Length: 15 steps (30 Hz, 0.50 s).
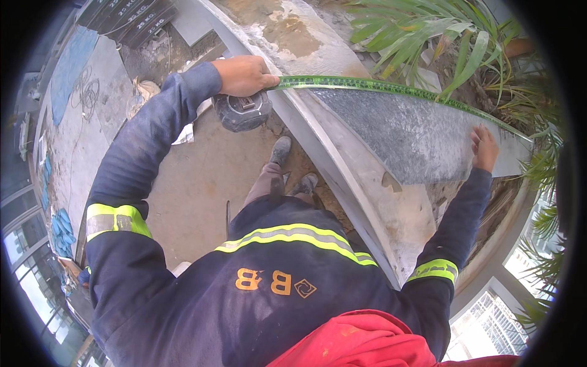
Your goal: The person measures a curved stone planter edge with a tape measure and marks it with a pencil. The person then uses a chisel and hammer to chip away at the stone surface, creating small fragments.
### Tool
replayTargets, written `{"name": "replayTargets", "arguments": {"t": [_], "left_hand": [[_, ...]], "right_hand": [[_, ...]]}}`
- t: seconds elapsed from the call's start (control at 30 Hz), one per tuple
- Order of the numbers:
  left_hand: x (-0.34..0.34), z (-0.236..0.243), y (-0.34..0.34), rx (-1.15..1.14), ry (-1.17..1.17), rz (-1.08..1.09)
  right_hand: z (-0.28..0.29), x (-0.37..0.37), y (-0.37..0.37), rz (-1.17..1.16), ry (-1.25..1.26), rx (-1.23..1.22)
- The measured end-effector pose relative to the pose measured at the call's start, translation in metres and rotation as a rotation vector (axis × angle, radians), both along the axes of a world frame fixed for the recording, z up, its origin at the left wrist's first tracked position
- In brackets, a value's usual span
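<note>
My left hand grips a tape measure, with its grey-black case hanging below the palm and the thumb on the blade. The green blade stretches right in a gentle arc, along the far edge of a grey stone slab. Its far end lies by the slab's right side, beside the plants. My right hand rests on the slab's right part, a little below the blade and apart from it. Its fingers are slightly bent and hold nothing that I can see.
A pale raised ledge runs diagonally between me and the slab. Palm leaves overhang the far right. Below, my shoes stand on a dusty floor. Dark stacked boxes and a coiled cable lie at the far left.
</note>
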State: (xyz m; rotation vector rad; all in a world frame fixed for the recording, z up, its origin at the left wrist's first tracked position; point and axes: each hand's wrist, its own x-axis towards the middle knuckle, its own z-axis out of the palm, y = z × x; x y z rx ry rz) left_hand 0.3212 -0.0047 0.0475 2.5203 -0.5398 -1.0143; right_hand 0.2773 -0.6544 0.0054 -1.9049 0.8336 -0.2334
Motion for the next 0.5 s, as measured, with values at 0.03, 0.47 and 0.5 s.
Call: {"name": "replayTargets", "arguments": {"t": [0.03,0.47,0.5], "left_hand": [[0.0,0.001,0.0,-0.006,-0.007,-0.007],[0.006,0.004,-0.003,0.031,-0.007,-0.073],[0.007,0.006,-0.004,0.031,-0.028,-0.113]], "right_hand": [[0.004,0.0,0.013,-0.002,-0.042,-0.019],[0.031,0.003,0.342,1.091,-0.583,-0.606],[0.026,0.013,0.354,1.111,-0.546,-0.59]]}}
